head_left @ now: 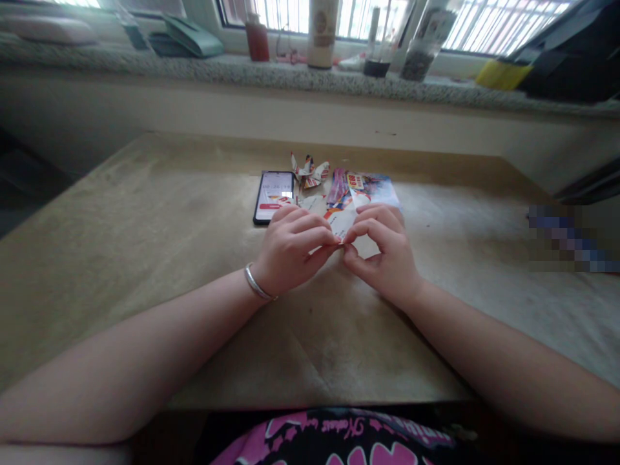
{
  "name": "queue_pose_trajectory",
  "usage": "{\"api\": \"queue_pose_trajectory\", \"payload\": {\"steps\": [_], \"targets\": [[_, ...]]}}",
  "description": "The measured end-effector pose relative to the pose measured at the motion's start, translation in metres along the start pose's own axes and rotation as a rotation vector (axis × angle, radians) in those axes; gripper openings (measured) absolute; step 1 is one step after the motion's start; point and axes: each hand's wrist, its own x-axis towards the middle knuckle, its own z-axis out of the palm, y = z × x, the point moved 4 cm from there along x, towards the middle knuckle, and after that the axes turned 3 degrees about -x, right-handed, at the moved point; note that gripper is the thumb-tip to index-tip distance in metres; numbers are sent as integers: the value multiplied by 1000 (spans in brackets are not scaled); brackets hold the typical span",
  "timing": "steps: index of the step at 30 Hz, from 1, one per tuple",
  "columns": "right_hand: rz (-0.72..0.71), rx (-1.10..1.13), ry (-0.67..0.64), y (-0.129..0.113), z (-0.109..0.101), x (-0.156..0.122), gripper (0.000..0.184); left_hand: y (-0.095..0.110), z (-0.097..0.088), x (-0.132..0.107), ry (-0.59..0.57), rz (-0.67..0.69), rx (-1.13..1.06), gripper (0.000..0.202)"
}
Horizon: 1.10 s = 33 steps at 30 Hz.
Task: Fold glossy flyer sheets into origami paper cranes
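Tabletop: A broad tan table carries the work, its near corners lost beneath the forearms.
Windowsill: Bottles and other items line the speckled sill behind; glare and blur hide their labels, and the frame's top edge cuts several off.
Hands: The left hand and right hand meet above the table, each with thumb and forefinger pinching the same small edge of paper; the right thumb and forefinger bow into a ring.
Right margin: A bluish object is broken into blocks, its identity impossible to tell.
Leaflet: A colorful printed sheet lies just beyond the right hand, which covers part of it.
Phone: A lit phone lies beyond the left hand, its on-screen digits too faint to read with confidence.
Folded piece: A pointed, many-petaled paper form sits beside the phone's far end.
Paper in hand: Printed white paper sits between the hands, its near edge at the fingertips; the step appears to be creasing. The next move seems to call for a firm, even pinch with the edges aligned. Fingers mask the crease, and the paper's far limit blends into the leaflet.
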Motion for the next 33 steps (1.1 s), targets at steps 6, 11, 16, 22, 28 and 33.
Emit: {"api": "queue_pose_trajectory", "payload": {"steps": [6, 11, 16, 22, 28, 33], "targets": [[-44, -52, 21, 1, -1, 0, 15, -2, -3, 0, 26, 35, 8, 10], [-83, -101, 43, 1, -3, -2, 16, -3, -4, 0, 26, 57, 10, 7], [-73, -145, 61, 8, -4, -5, 13, -4, -5, 1, 40, 34, 27, 11], [-82, -175, 63, 12, -5, -5, 12, -5, -6, 1, 50, 30, 23, 13], [-102, -198, 61, 14, -6, -5, 11, -4, -6, 2, 49, 44, 19, 13], [-81, -193, 48, 17, -5, -7, 10, -4, -6, 2, 67, 45, 13, 13]]}}
